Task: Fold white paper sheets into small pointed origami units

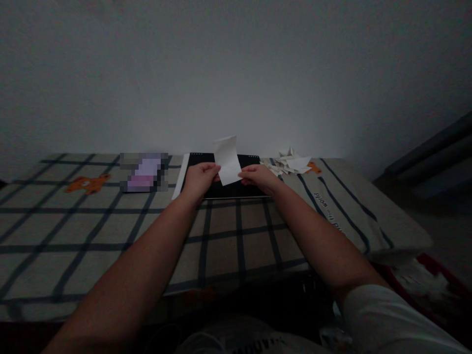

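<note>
A white sheet of paper (pixel 227 160) stands nearly upright, creased across its middle, over a black board (pixel 221 191) lying on the checked cloth. My left hand (pixel 199 179) pinches the sheet's lower left edge. My right hand (pixel 258 177) pinches its lower right edge. Both hands hover just above the black board, fingers closed on the paper.
A heap of folded white paper pieces (pixel 289 163) lies to the right of the board. A blurred purple item (pixel 144 173) sits to its left. The checked cloth (pixel 110 231) with orange bear prints covers the surface, which ends against a pale wall (pixel 236 73).
</note>
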Motion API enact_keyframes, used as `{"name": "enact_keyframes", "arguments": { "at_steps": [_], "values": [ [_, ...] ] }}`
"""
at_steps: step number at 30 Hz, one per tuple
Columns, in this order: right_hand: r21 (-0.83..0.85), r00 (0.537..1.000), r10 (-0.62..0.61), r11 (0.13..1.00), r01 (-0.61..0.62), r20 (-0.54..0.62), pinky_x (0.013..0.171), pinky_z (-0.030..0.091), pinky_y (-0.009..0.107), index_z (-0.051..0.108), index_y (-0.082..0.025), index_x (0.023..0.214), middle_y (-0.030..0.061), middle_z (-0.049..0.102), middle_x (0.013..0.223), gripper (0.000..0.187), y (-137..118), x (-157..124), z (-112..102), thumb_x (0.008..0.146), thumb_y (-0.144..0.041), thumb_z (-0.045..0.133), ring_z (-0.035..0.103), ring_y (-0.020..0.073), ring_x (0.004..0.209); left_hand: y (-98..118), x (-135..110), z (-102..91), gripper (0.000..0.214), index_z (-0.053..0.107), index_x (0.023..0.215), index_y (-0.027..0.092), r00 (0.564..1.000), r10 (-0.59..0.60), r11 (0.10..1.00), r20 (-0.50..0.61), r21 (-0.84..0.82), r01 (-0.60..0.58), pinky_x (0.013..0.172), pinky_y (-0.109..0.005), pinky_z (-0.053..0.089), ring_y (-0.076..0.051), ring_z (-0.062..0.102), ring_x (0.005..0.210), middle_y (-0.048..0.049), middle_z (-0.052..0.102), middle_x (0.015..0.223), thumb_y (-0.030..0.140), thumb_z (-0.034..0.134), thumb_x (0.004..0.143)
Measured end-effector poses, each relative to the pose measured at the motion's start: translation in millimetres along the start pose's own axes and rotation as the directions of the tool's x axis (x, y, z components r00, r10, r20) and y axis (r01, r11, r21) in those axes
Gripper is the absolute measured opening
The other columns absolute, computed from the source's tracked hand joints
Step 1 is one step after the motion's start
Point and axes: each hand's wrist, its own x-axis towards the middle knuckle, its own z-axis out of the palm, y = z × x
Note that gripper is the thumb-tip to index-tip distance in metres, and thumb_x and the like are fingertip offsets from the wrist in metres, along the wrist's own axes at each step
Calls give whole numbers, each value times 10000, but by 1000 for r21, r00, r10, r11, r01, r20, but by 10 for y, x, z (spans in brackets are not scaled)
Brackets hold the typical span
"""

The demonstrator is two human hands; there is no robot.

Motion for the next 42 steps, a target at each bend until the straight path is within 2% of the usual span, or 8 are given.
{"name": "enact_keyframes", "arguments": {
  "at_steps": [6,9,12,17,23,31,36,42],
  "values": [
    [-56,998,16,998,-13,53,620,528,246,695,-169,710,19,677,653,93,-3,-32,-55,736,-139,779,582,107,601,28,-3,-23,66,711,811,134,998,-12,994,61,-111,18,770,-294,593,-130,683,715,-42,736,818,184,745,785],
    [-40,998,22,999,-19,60,583,510,225,690,-178,702,18,676,643,96,-5,-31,-63,738,-128,763,578,106,598,48,-6,-18,50,694,789,133,999,-28,995,15,-97,30,756,-284,591,-116,662,670,-28,717,774,156,738,786],
    [7,1000,3,1000,-3,8,552,477,201,693,-172,726,5,659,633,84,-12,-13,-52,764,-100,712,561,90,576,62,-11,-7,83,660,732,137,998,-55,992,-35,-115,51,744,-271,591,-100,640,625,-12,685,724,107,714,788],
    [121,991,-38,991,54,-132,595,476,187,681,-153,753,-11,647,670,91,-24,3,-52,816,-90,660,550,66,585,63,-16,-13,190,592,663,149,992,-114,977,61,-177,123,794,-263,591,-86,639,624,1,645,683,90,739,769],
    [208,1000,0,978,1,-7,716,561,209,653,-158,813,16,707,810,61,11,14,-48,856,-119,674,638,79,692,41,-9,-13,201,588,683,144,992,-117,962,49,-244,125,820,-256,585,-79,652,659,-1,655,708,118,768,770],
    [92,999,24,996,-21,-34,584,544,178,596,-173,678,4,668,622,196,-38,3,-189,810,-79,706,619,82,580,88,26,-73,122,646,739,127,996,-91,967,19,-237,93,745,-220,593,-87,666,685,-26,701,761,134,744,811],
    [144,994,22,990,-6,-110,644,562,216,593,-178,663,-1,661,663,213,-48,28,-256,812,-94,719,607,78,594,69,82,-104,78,679,804,110,988,-144,968,47,-201,151,734,-222,597,-83,665,651,-48,717,785,84,752,794],
    [202,999,24,979,-13,-48,721,590,275,652,-162,711,38,700,767,154,-1,56,-220,839,-87,696,647,100,661,78,55,-74,91,665,769,125,986,-167,949,28,-266,168,736,-203,584,-72,653,639,-34,703,763,66,693,833]
  ]
}}
